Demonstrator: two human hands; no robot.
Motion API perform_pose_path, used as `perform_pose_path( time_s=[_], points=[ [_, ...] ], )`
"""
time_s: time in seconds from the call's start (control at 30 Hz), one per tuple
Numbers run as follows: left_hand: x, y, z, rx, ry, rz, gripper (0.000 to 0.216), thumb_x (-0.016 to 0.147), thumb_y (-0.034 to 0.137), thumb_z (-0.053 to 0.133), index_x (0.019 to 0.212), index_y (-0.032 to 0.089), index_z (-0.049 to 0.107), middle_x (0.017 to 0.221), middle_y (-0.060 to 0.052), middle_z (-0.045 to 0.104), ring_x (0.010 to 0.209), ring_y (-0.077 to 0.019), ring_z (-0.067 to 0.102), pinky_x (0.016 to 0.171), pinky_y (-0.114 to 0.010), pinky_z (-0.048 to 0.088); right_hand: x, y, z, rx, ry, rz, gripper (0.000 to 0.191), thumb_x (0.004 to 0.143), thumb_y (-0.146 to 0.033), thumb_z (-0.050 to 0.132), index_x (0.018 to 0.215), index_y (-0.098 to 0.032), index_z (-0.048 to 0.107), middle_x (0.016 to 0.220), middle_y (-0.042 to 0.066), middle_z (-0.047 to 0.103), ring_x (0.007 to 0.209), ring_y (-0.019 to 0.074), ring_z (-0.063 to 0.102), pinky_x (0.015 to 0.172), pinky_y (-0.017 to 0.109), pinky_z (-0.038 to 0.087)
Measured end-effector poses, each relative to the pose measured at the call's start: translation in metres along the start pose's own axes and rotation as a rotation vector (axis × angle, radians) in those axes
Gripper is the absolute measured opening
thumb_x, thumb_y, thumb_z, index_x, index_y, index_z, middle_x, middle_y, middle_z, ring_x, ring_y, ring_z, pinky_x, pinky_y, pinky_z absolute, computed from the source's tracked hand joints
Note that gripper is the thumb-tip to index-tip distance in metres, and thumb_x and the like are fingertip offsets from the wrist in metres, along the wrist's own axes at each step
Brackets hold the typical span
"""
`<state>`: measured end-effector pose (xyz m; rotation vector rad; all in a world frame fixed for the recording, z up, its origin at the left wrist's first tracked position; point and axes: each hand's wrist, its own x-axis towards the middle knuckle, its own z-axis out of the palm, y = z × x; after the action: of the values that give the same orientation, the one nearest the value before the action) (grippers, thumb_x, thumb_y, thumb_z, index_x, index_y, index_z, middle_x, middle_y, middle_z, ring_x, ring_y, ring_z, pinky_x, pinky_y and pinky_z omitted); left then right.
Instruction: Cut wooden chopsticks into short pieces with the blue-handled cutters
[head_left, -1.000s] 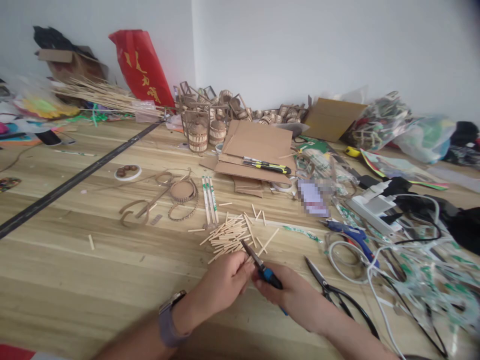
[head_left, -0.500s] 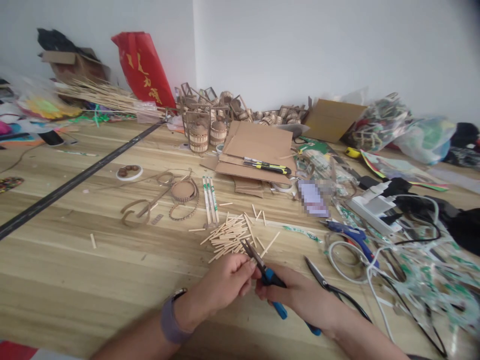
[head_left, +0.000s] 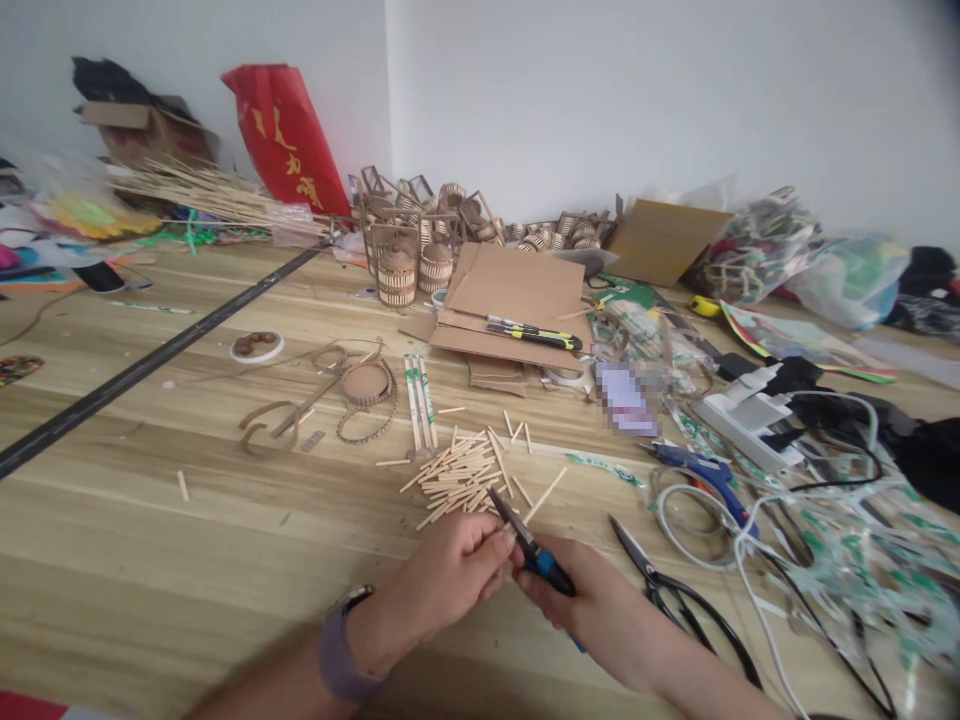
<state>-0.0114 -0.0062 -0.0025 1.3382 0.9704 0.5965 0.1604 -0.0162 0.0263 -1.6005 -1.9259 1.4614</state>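
Note:
My left hand, a watch on its wrist, is closed in a pinch on a thin wooden stick. The stick's long end pokes out to the upper right. My right hand is wrapped round blue-handled snips. Their dark blades lie together across the stick, right beside my left fingertips. Just beyond the blades is a heap of short cut sticks. Black-handled scissors lie to the right of my right hand. My fingers cover the stick's near end.
Behind the heap lie stacked cardboard sheets with cutter knives on top. A round cardboard piece and several strips are left of the heap. On the right are a glue gun, a power strip, cables and tangled plastic. Small woven baskets stand at the back.
The snips' blades and handles have come together, and my right hand has squeezed tighter. The stick's free end has shifted slightly to the right. My left hand has barely moved.

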Motion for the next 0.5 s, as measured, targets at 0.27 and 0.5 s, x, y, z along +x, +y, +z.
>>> perform_pose_path(
  time_s=[0.27, 0.5],
  points=[
    [0.003, 0.008, -0.016, -0.105, 0.160, 0.085, 0.042, 0.092, 0.055, 0.037, 0.083, 0.017, 0.053, 0.051, 0.007, 0.041, 0.049, -0.0106, 0.035, 0.052, -0.023, 0.029, -0.008, 0.011, -0.034, -0.147, 0.018, -0.113, 0.024, 0.087, -0.041, 0.054, 0.090, -0.020, 0.064, 0.083, 0.004, 0.067, 0.077, 0.0208, 0.060, 0.070, 0.030, 0.047],
    [0.004, -0.004, -0.007, 0.466, 0.145, 0.096, 0.029, 0.095, 0.034, 0.039, 0.077, 0.019, 0.056, 0.068, -0.002, 0.061, 0.067, -0.0170, 0.056, 0.062, -0.025, 0.037, 0.008, 0.032, -0.037, -0.502, 0.611, -0.617, 0.022, 0.091, -0.022, 0.050, 0.112, -0.023, 0.056, 0.135, 0.014, 0.055, 0.125, 0.0266, 0.052, 0.097, 0.039, 0.047]
  ],
)
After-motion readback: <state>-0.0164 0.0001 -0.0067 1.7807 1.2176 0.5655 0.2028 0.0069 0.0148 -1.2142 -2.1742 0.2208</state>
